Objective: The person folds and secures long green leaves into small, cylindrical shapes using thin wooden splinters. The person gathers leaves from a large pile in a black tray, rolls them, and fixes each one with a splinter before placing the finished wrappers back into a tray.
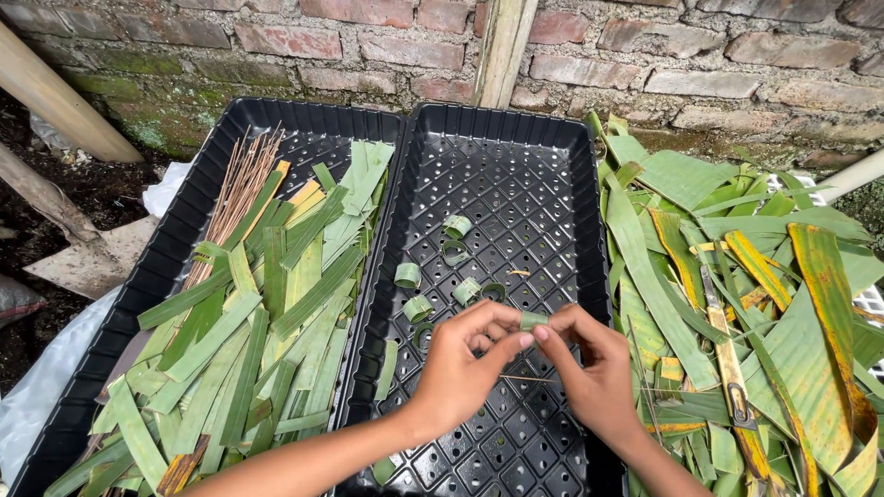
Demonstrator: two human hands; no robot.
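Rolling a leaf strip into a ring

Both hands meet over the near part of the right tray (589,184). Left hand (458,368) and right hand (597,377) pinch one small leaf ring (533,320) between closed fingers. Finished rings (456,225) lie farther in. Risk: the curl springs open if the pinch slackens, or the strip tears.

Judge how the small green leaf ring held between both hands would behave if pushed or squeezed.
The leaf ring, a thin curled strip, probably flattens under a squeeze. It looks light, pinched only by fingertips of the left hand and right hand. Set on edge, it might roll.
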